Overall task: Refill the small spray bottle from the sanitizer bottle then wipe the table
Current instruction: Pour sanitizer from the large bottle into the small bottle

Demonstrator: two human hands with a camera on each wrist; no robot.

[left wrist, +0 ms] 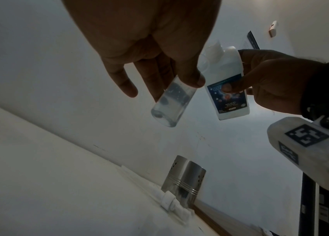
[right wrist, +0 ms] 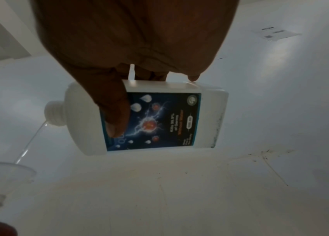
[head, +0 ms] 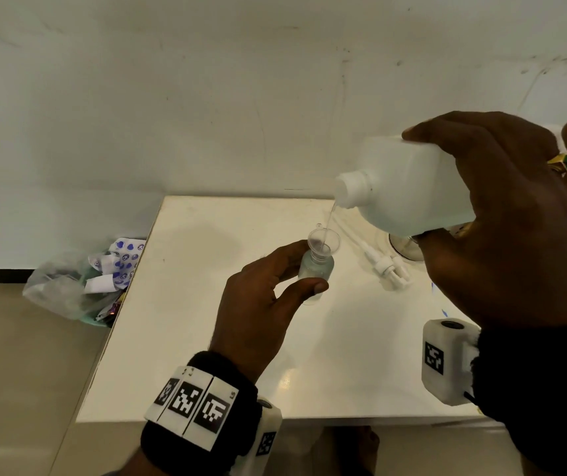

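Head view: pump cap [head: 387, 267] & steel cup [left wrist: 183, 182] beside bottle [head: 314, 269].

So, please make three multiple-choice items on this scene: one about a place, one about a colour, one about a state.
1. Where does the clear plastic funnel sit?
A. In the small clear spray bottle's mouth
B. Flat on the white table
C. Inside the steel cup

2. What colour is the sanitizer bottle's label?
A. Green
B. Yellow
C. Dark blue

3. What is the state of the sanitizer bottle?
A. Capped, upright
B. Tilted, pouring
C. Lying on the table

Answers: 1 A, the funnel stands in the bottle held by the left hand. 2 C, the right wrist view shows it. 3 B, the right hand tips it and a thin stream falls.
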